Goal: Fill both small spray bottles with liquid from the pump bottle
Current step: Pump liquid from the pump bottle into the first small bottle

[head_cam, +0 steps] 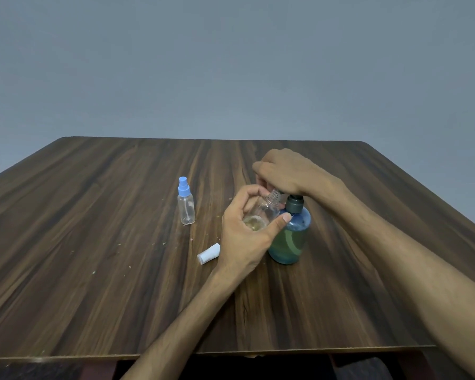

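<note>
Centre right of frame: open bottle (261, 212) tilted in left hand (244, 237), fingers wrapped round its body, neck just beside pump bottle (290, 237). Right hand (283, 171) closed down over pump head. Small amount of yellowish liquid inside. Second bottle (186, 205) capped, upright, left of centre. White cap (208, 254) lying on table (93, 242). Judged light, thin-walled, likely slippery if wet; best gripped mid-body.

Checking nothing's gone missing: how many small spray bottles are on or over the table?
2. One capped spray bottle stands alone on the table, left of the hands. The other, an uncapped bottle, is tilted in the left hand beside the pump bottle.
</note>
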Available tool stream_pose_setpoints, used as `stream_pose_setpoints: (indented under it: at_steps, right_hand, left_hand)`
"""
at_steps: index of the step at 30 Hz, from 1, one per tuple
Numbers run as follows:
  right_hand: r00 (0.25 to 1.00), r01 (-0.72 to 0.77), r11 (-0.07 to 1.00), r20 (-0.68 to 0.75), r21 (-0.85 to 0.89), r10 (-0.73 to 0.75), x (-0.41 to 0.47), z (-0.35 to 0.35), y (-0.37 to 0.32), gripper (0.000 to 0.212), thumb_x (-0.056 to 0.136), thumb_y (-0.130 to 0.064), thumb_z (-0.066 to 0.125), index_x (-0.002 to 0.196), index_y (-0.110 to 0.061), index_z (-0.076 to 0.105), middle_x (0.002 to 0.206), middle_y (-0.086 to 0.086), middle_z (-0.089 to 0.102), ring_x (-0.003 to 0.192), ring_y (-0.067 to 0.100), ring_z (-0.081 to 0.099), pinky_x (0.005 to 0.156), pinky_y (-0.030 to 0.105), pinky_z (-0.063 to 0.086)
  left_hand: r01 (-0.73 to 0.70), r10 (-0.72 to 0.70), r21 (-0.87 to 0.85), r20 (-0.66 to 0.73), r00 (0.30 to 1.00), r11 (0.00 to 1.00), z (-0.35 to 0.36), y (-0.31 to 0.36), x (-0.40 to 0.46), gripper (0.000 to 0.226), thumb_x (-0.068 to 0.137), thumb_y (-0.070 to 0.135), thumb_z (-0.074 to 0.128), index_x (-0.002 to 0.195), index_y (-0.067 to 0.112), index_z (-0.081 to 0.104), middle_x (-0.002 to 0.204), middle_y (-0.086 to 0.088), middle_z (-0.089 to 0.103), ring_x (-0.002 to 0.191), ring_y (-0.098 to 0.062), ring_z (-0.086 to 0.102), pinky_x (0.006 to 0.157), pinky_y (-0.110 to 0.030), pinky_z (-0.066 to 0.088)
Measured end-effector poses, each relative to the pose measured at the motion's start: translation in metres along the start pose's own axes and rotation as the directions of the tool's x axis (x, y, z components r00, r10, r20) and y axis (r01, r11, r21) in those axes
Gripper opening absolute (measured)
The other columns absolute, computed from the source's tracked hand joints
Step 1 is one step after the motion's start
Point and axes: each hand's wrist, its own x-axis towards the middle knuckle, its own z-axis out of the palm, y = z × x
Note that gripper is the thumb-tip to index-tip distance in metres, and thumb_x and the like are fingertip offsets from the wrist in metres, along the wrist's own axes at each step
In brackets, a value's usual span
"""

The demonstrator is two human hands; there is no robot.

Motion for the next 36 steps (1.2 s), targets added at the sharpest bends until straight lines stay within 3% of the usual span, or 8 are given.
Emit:
stream_pose_setpoints:
  at_steps: [4,9,11,15,23,28,33,36]
  right_hand:
    - [0.998,0.004,0.999,-0.063,0.035,-0.002,0.0017,-0.0073,0.0037,0.043,0.091,-0.035,0.043,0.066,-0.019,0.074,0.070,0.000,0.077,0.069,0.023,0.068,0.068,0.039,0.054]
    - [0.999,0.001,1.000,-0.047,-0.013,-0.002,0.0018,0.0015,0.0032,0.043,0.090,-0.037,0.044,0.076,-0.012,0.076,0.077,0.004,0.076,0.075,0.028,0.068,0.068,0.039,0.052]
    - [0.997,0.015,1.000,-0.077,-0.008,-0.016,0.0013,-0.0026,0.0034,0.041,0.093,-0.033,0.045,0.071,-0.016,0.075,0.073,0.001,0.076,0.072,0.025,0.068,0.066,0.036,0.049]
    - [0.999,0.005,1.000,-0.054,0.014,-0.004,0.0018,-0.0009,0.0051,0.040,0.091,-0.033,0.045,0.073,-0.015,0.076,0.075,0.001,0.076,0.075,0.025,0.069,0.072,0.041,0.054]
    - [0.999,-0.011,1.000,-0.046,0.019,0.011,0.0034,-0.0024,0.0061,0.038,0.087,-0.034,0.045,0.069,-0.018,0.075,0.072,-0.001,0.076,0.075,0.025,0.071,0.071,0.041,0.055]
    - [0.998,0.009,1.000,-0.066,0.002,-0.008,0.0029,-0.0044,0.0053,0.038,0.093,-0.032,0.046,0.071,-0.021,0.075,0.070,-0.002,0.076,0.072,0.022,0.069,0.069,0.037,0.051]
    - [0.999,0.012,1.000,-0.037,-0.004,-0.012,0.0019,0.0001,0.0040,0.037,0.089,-0.033,0.045,0.073,-0.019,0.075,0.074,-0.001,0.076,0.078,0.026,0.071,0.074,0.042,0.057]
    - [0.999,0.012,1.000,-0.036,0.017,-0.011,0.0024,-0.0026,0.0051,0.035,0.090,-0.033,0.046,0.073,-0.022,0.074,0.071,-0.003,0.077,0.074,0.021,0.070,0.073,0.040,0.055]
  left_hand:
    - [-0.004,0.004,-0.003,-0.010,1.000,1.000,0.0004,0.0012,-0.0003,0.043,0.080,0.012,0.091,0.113,0.007,0.064,0.102,-0.009,0.080,0.099,-0.025,0.080,0.092,-0.049,0.065]
    - [-0.011,0.011,0.001,-0.008,1.000,1.000,0.0005,0.0001,-0.0005,0.044,0.080,0.010,0.092,0.114,0.005,0.064,0.102,-0.009,0.080,0.099,-0.026,0.080,0.092,-0.050,0.065]
    - [-0.006,0.006,-0.004,-0.009,1.000,1.000,0.0008,-0.0005,-0.0013,0.044,0.080,0.011,0.092,0.113,0.007,0.064,0.102,-0.010,0.080,0.098,-0.026,0.080,0.091,-0.049,0.065]
    - [-0.009,0.009,0.004,-0.007,1.000,1.000,0.0006,-0.0009,0.0001,0.044,0.080,0.011,0.092,0.114,0.008,0.064,0.104,-0.008,0.080,0.100,-0.026,0.079,0.092,-0.047,0.065]
    - [-0.006,0.006,0.000,-0.011,1.000,1.000,0.0014,-0.0003,-0.0002,0.044,0.080,0.012,0.091,0.113,0.007,0.063,0.101,-0.009,0.080,0.098,-0.026,0.080,0.092,-0.053,0.065]
    - [-0.006,0.006,-0.006,-0.011,1.000,1.000,0.0010,-0.0007,-0.0003,0.044,0.080,0.012,0.091,0.113,0.006,0.063,0.102,-0.010,0.079,0.099,-0.027,0.080,0.092,-0.053,0.065]
    - [-0.010,0.010,0.008,-0.017,1.000,1.000,0.0013,0.0003,0.0008,0.045,0.079,0.009,0.093,0.113,0.006,0.064,0.103,-0.009,0.079,0.098,-0.025,0.079,0.091,-0.044,0.065]
    - [-0.015,0.015,0.005,-0.016,1.000,1.000,0.0016,-0.0007,0.0006,0.044,0.079,0.011,0.092,0.113,0.007,0.064,0.102,-0.009,0.079,0.098,-0.026,0.079,0.091,-0.047,0.065]
